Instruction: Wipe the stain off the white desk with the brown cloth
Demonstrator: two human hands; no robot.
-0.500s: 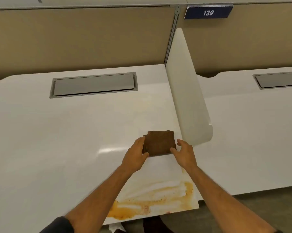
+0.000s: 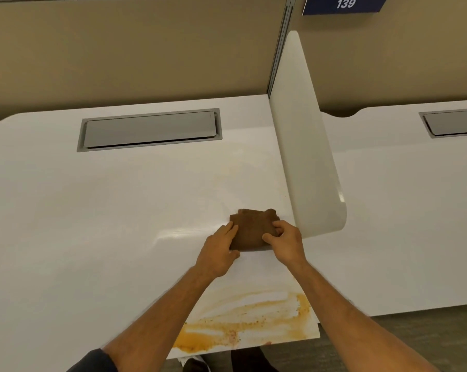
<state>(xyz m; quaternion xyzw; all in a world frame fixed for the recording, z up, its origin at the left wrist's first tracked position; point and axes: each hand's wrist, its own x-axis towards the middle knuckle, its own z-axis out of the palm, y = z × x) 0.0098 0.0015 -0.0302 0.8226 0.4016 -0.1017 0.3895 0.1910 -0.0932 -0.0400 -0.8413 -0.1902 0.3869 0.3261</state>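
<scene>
A folded brown cloth [image 2: 251,228] lies flat on the white desk [image 2: 92,224], close to the divider's foot. My left hand [image 2: 220,252] rests on the cloth's left edge, fingers on top and thumb under its near edge. My right hand [image 2: 286,242] pinches the cloth's right side with curled fingers. An orange-yellow smeared stain [image 2: 243,326] spreads along the desk's near right edge, between my forearms. A fainter yellow film [image 2: 227,181] shows on the desk beyond the cloth.
A white rounded divider panel [image 2: 305,146] stands upright just right of the cloth, separating a second desk [image 2: 401,210]. A grey cable flap [image 2: 149,130] is set into the desk's back. Tan partition walls rise behind. A shoe [image 2: 194,365] shows below the desk edge.
My right hand has moved onto the cloth and closed on its right side. My left hand has slid further over the left edge. The cloth stays in place.
</scene>
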